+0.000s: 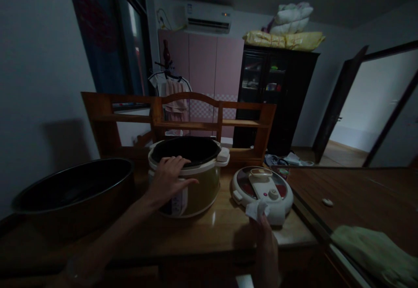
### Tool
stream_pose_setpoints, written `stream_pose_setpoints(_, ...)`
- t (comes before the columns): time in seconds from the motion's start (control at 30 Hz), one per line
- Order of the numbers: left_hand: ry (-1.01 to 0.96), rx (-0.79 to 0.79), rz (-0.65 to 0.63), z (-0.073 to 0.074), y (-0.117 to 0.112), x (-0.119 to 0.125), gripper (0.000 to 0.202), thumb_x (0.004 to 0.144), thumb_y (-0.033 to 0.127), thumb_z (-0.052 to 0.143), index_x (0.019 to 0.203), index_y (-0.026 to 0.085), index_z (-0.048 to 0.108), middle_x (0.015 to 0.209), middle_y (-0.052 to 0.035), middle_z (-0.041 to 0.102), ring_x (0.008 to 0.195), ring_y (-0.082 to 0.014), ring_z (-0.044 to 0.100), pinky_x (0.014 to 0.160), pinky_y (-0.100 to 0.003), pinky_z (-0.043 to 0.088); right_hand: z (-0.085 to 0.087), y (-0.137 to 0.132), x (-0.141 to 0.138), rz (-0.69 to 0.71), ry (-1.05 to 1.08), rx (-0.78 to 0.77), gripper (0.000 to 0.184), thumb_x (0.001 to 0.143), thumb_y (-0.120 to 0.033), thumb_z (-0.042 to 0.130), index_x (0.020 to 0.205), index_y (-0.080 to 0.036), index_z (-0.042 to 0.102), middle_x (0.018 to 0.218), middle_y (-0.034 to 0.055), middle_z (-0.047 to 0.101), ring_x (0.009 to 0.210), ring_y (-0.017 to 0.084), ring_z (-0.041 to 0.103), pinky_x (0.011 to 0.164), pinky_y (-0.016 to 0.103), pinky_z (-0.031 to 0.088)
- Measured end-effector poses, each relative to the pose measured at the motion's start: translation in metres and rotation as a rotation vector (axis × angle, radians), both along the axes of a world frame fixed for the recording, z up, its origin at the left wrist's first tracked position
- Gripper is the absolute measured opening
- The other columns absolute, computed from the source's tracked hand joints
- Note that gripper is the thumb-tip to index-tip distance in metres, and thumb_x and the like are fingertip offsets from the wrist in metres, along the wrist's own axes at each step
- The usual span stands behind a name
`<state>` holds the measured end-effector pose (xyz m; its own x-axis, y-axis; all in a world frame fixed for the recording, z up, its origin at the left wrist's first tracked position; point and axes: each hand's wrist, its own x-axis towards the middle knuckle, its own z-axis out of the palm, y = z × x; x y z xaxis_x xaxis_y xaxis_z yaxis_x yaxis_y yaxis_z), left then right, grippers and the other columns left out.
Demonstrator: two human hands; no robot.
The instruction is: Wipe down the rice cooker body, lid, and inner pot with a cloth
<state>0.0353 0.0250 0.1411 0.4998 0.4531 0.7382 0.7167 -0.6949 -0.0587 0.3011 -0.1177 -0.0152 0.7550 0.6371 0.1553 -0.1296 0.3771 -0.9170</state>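
A rice cooker [205, 188] with a green-gold body and a pale rim stands lidless on the wooden desk, its inside dark. My left hand [170, 175] is at the cooker's front rim, thumb and fingers apart; whether it touches the rim I cannot tell. To the right lies the cooker's lid [279, 179], white with a dark clear window, a handle and a knob. In front of it my right hand [265, 229] pinches a crumpled white tissue [256, 209]. A large dark inner pot [81, 192] sits at the left.
A wooden desk shelf [186, 125] runs behind the cooker. On the right are a brown wooden surface [326, 183], a small white object [327, 202] and a pale green cloth [375, 249]. Pink wardrobe doors [202, 61] and a dark cabinet [294, 92] stand farther back.
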Motion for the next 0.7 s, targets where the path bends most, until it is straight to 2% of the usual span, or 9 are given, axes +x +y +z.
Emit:
stream_pose_setpoints(0.1,0.044,-0.068,-0.061,0.002,0.004,-0.03,0.066,0.074,0.069,0.066,0.117,0.02,0.059,0.115,-0.0102,0.066,0.113,-0.0312,0.056,0.101,-0.044,0.033,-0.004,0.008,-0.003,0.066,0.019,-0.099,0.067,0.076,-0.054,0.064,0.131,-0.016,0.062,0.128,0.0098,0.066,0.126,0.03,0.056,0.105,0.043,0.043)
stream_pose_setpoints(0.2,0.071,-0.126,-0.08,0.006,0.01,-0.05,0.07,0.068,0.072,0.069,0.116,0.021,0.06,0.114,-0.0084,0.066,0.111,-0.0302,0.056,0.101,-0.044,0.034,-0.001,0.014,-0.016,0.133,-0.036,-0.101,0.071,0.078,-0.051,0.063,0.138,-0.014,0.055,0.142,0.0106,0.054,0.138,0.03,0.043,0.114,0.044,0.032)
stream_pose_setpoints(0.33,0.135,-0.117,-0.064,0.011,0.005,-0.056,0.078,0.064,0.074,0.071,0.121,0.022,0.061,0.111,-0.0074,0.066,0.11,-0.029,0.057,0.105,-0.046,0.033,0.022,0.027,-0.05,0.27,-0.216,-0.053,0.068,0.09,-0.047,0.049,0.15,-0.018,0.035,0.156,0.0072,0.035,0.147,0.025,0.026,0.12,0.045,0.017)
stream_pose_setpoints(0.43,0.128,-0.093,-0.024,0.011,-0.014,-0.053,0.08,0.077,0.069,0.064,0.141,0.024,0.047,0.125,-0.0077,0.062,0.12,-0.0281,0.053,0.114,-0.049,0.024,0.044,0.045,-0.077,0.323,-0.362,0.034,0.064,0.094,-0.04,0.044,0.153,-0.022,0.027,0.161,0.0032,0.024,0.15,0.021,0.017,0.121,0.044,0.012)
stream_pose_setpoints(0.53,-0.001,-0.129,0.0,0.005,-0.031,-0.049,0.064,0.094,0.058,0.046,0.148,0.026,0.037,0.144,-0.0059,0.05,0.135,-0.026,0.041,0.119,-0.047,0.019,0.054,0.061,-0.098,0.322,-0.433,0.145,0.061,0.096,-0.032,0.039,0.154,-0.022,0.024,0.162,0.0023,0.021,0.15,0.019,0.017,0.122,0.044,0.013)
stream_pose_setpoints(0.6,-0.126,-0.167,-0.003,-0.001,-0.034,-0.044,0.052,0.099,0.049,0.037,0.145,0.026,0.042,0.146,-0.0041,0.049,0.138,-0.0235,0.039,0.12,-0.045,0.02,0.053,0.067,-0.109,0.313,-0.45,0.16,0.059,0.097,-0.031,0.038,0.154,-0.021,0.026,0.161,0.0043,0.023,0.149,0.02,0.019,0.121,0.045,0.015)
stream_pose_setpoints(0.7,-0.366,-0.144,-0.029,-0.01,-0.028,-0.032,0.042,0.103,0.038,0.027,0.128,0.023,0.058,0.132,-0.0037,0.061,0.129,-0.0199,0.049,0.12,-0.044,0.022,0.045,0.066,-0.123,0.286,-0.53,0.15,0.058,0.098,-0.031,0.036,0.154,-0.019,0.025,0.161,0.0065,0.024,0.149,0.023,0.02,0.12,0.05,0.018)
